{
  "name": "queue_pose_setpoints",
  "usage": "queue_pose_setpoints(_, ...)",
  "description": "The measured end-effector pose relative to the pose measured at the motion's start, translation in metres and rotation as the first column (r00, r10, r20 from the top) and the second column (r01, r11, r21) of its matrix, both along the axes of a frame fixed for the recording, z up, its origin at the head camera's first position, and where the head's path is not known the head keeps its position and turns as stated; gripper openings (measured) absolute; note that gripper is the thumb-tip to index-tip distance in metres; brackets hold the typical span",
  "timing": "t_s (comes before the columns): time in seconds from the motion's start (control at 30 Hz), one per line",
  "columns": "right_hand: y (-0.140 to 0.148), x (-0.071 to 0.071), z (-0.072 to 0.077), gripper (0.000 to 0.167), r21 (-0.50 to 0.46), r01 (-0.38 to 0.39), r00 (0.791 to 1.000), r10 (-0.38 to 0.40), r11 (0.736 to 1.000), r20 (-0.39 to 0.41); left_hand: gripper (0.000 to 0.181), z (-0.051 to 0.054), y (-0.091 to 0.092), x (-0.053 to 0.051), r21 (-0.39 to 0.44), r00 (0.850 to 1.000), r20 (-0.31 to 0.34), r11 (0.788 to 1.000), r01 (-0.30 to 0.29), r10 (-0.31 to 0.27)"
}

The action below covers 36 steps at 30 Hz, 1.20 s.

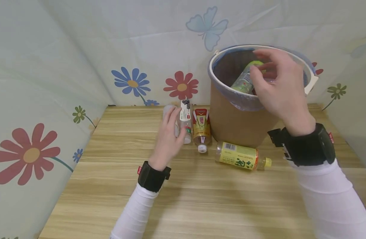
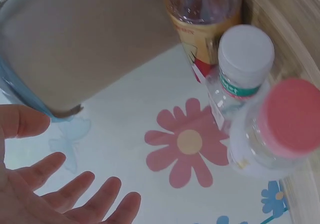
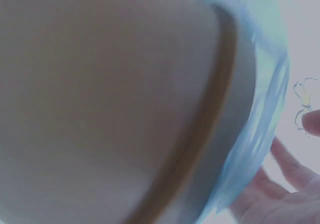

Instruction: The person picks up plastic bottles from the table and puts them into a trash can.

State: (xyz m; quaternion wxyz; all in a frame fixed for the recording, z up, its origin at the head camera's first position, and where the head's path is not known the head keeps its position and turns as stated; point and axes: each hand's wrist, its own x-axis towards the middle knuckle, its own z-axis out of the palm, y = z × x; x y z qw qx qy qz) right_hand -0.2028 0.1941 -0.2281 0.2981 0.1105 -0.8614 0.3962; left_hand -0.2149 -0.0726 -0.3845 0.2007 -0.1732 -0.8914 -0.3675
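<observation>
My left hand (image 1: 168,137) hovers over bottles lying on the table, fingers straight and apart. Partly hidden beneath it is a clear bottle with a pink cap (image 2: 295,119). Beside that lies a clear bottle with a white cap (image 2: 246,56) and a white label. Further right is a bottle with a red and gold label (image 1: 201,124). Over the mouth of the brown bin (image 1: 241,119), my right hand (image 1: 281,86) has its thumb and fingers apart, gripping nothing. A clear bottle with a lime-green end (image 1: 244,79) leans inside the bin, just behind the right hand.
A yellow-labelled bottle (image 1: 238,156) lies on its side in front of the bin. A bluish bag lines the bin, folded over its white rim (image 1: 210,68). A flower-printed cloth (image 1: 159,43) hangs behind the wooden table (image 1: 117,159).
</observation>
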Motion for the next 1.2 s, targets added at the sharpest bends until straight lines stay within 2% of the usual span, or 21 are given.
queue_pose_setpoints(0.1,-0.01,0.005,-0.01,0.031,-0.043,-0.096,0.992,0.092,0.994,-0.083,0.055,-0.001,-0.004,-0.007,-0.027,0.999,-0.014,0.999,-0.03,0.03)
queue_pose_setpoints(0.2,-0.019,0.011,-0.019,0.028,-0.063,-0.188,0.977,0.18,0.98,-0.113,0.055,-0.004,-0.006,-0.014,-0.045,0.999,0.011,0.998,-0.053,0.053)
queue_pose_setpoints(0.33,-0.029,0.016,-0.036,0.026,-0.073,-0.271,0.959,0.263,0.96,-0.109,0.055,-0.008,-0.009,-0.026,-0.074,0.994,0.07,0.994,-0.075,0.08)
queue_pose_setpoints(0.53,-0.044,0.018,-0.066,0.026,-0.072,-0.352,0.935,0.347,0.933,-0.076,0.057,-0.016,-0.012,-0.046,-0.144,0.979,0.164,0.985,-0.098,0.122)
queue_pose_setpoints(0.67,-0.056,0.017,-0.087,0.025,-0.106,-0.372,0.928,0.371,0.922,-0.025,0.06,-0.018,-0.013,-0.058,-0.203,0.958,0.236,0.972,-0.115,0.163)
queue_pose_setpoints(0.87,-0.069,0.016,-0.113,0.026,-0.18,-0.353,0.927,0.369,0.918,0.065,0.064,-0.02,-0.015,-0.071,-0.248,0.917,0.341,0.961,-0.124,0.206)
queue_pose_setpoints(1.2,-0.078,0.016,-0.141,0.027,-0.274,-0.319,0.916,0.37,0.907,0.158,0.069,-0.032,-0.017,-0.08,-0.245,0.849,0.469,0.959,-0.139,0.243)
